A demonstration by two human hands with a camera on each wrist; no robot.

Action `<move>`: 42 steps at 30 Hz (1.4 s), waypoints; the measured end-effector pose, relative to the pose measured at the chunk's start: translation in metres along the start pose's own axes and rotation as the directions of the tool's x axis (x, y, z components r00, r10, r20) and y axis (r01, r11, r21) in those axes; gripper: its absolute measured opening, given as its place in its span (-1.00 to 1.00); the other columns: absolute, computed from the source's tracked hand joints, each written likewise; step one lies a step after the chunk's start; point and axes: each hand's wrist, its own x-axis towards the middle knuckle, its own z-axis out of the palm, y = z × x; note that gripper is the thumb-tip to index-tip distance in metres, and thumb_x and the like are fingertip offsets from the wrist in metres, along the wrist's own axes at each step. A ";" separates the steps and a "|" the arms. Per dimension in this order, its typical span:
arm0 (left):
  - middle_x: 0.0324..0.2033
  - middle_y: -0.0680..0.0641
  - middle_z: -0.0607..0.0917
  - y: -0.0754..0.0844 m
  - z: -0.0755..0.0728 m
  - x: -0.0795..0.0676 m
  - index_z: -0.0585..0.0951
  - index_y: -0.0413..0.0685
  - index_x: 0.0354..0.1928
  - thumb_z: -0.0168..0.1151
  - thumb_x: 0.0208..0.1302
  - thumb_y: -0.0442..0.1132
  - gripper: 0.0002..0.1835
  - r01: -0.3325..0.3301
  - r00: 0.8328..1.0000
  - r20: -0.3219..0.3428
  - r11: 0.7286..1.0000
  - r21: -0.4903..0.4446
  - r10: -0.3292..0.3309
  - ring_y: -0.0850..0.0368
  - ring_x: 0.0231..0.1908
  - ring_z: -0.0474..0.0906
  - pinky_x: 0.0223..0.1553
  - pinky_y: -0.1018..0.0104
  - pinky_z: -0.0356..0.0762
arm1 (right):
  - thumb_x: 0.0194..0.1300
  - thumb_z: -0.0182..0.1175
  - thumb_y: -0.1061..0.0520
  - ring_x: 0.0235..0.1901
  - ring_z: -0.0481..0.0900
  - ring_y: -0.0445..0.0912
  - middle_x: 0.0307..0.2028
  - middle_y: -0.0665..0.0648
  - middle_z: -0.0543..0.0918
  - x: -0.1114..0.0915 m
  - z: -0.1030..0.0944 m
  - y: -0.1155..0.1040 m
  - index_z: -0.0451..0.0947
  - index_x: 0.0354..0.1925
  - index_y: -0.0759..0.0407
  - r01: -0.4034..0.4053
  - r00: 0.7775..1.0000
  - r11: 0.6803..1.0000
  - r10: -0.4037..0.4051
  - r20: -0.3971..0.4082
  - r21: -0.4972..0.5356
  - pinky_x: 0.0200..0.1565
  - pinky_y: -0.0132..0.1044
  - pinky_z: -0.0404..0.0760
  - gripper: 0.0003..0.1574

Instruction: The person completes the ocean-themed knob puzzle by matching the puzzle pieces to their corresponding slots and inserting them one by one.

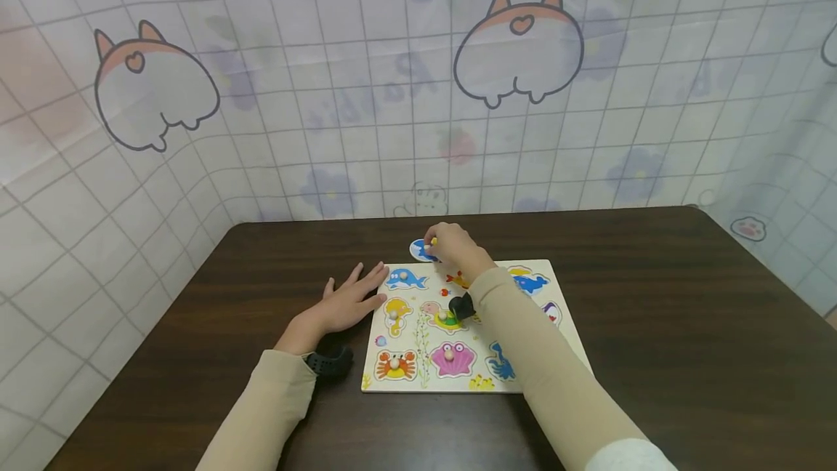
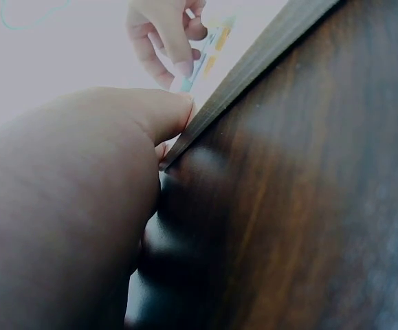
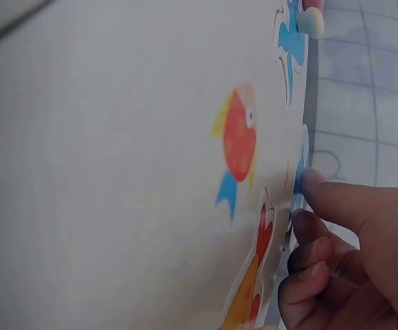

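Note:
A white wooden knob puzzle board with sea-animal pieces lies on the table. My left hand has its fingers spread, fingertips on the board's upper left edge; in the left wrist view its thumb lies along the board's side. Just past the far edge, my right hand pinches a rounded blue-and-white puzzle piece. Seen from the right wrist, thumb and fingertips meet at the blue piece, its face mostly hidden. A blue whale piece sits in the board near the left fingertips.
The dark wooden table reaches a patterned cloth wall behind. Other pieces in the board include a crab, a pink shell and a seahorse. My right forearm crosses above the board's right part.

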 end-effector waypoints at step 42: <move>0.63 -0.06 -0.07 0.001 0.001 0.000 0.00 0.07 0.66 -0.08 0.64 0.09 -0.28 -0.007 1.000 -0.008 1.000 0.002 0.007 -0.21 0.58 -0.38 0.34 -0.50 -0.58 | 0.51 0.25 0.12 -0.22 0.56 0.00 -0.15 0.13 0.68 -0.031 -0.055 0.046 0.69 0.10 0.20 0.266 0.962 0.953 -0.271 -0.015 -0.142 -0.10 -0.10 0.60 -0.71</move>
